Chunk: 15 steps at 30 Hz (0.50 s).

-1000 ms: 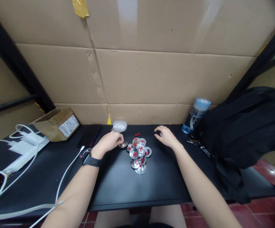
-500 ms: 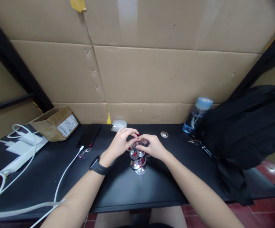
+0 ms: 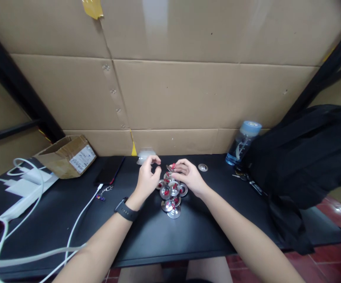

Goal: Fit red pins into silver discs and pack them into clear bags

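Several shiny metal discs with red loops lie heaped on the black table, one of them a front disc (image 3: 174, 212). My left hand (image 3: 149, 175) is just left of the heap, thumb and fingers apart, with nothing between them. On the right, my right hand (image 3: 188, 177) has its fingers curled round a tilted disc with a red loop (image 3: 169, 168) at the back of the heap. A single flat disc (image 3: 202, 167) lies apart, behind and to the right of that hand.
An open cardboard box (image 3: 67, 155), a dark phone (image 3: 109, 169) and white cables are on the left. A clear plastic bag (image 3: 145, 155) lies at the back. A blue-capped bottle (image 3: 242, 143) and a black backpack (image 3: 306, 157) stand right.
My left hand has moved left, away from my right hand, and its fingers have parted. More of the heap shows between them. The view has shifted slightly.
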Each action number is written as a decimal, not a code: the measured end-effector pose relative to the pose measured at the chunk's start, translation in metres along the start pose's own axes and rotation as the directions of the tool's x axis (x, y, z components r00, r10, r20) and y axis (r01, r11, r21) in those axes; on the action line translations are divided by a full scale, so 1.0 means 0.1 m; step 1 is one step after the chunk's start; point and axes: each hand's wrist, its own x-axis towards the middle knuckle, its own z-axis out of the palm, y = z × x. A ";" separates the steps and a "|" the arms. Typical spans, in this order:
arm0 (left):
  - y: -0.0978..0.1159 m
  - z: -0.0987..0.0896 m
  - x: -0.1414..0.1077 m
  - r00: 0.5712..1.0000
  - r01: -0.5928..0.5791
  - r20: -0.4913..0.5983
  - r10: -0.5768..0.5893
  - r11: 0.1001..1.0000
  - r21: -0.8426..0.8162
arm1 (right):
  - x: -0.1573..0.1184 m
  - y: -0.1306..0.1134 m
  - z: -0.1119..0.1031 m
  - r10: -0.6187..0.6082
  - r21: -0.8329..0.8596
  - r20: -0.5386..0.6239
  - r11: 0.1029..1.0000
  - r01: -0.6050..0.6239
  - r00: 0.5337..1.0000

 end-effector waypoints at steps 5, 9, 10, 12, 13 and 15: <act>0.03 0.09 -0.06 0.995 0.050 0.091 -0.038 0.990 -0.132 | -0.01 0.00 0.03 0.056 0.143 -0.021 0.988 -0.052 0.998; 0.02 0.12 -0.09 0.996 0.055 0.076 -0.047 0.993 -0.106 | -0.02 -0.01 0.02 0.055 0.120 0.002 0.991 -0.055 0.998; 0.02 0.13 -0.09 0.997 0.044 0.075 -0.037 0.994 -0.099 | -0.02 -0.01 0.02 0.056 0.116 0.006 0.992 -0.057 0.998; 0.03 0.12 -0.10 0.998 0.012 0.068 -0.006 0.997 -0.077 | -0.02 -0.02 0.02 0.052 0.111 0.007 0.992 -0.053 0.999; 0.04 0.12 -0.09 0.998 -0.001 0.061 0.005 0.998 -0.059 | -0.02 -0.03 0.02 0.045 0.111 0.001 0.993 -0.045 0.999; 0.06 0.10 -0.08 0.999 -0.007 0.038 0.008 1.000 -0.023 | -0.01 -0.04 0.01 0.026 0.117 -0.017 0.993 -0.024 1.000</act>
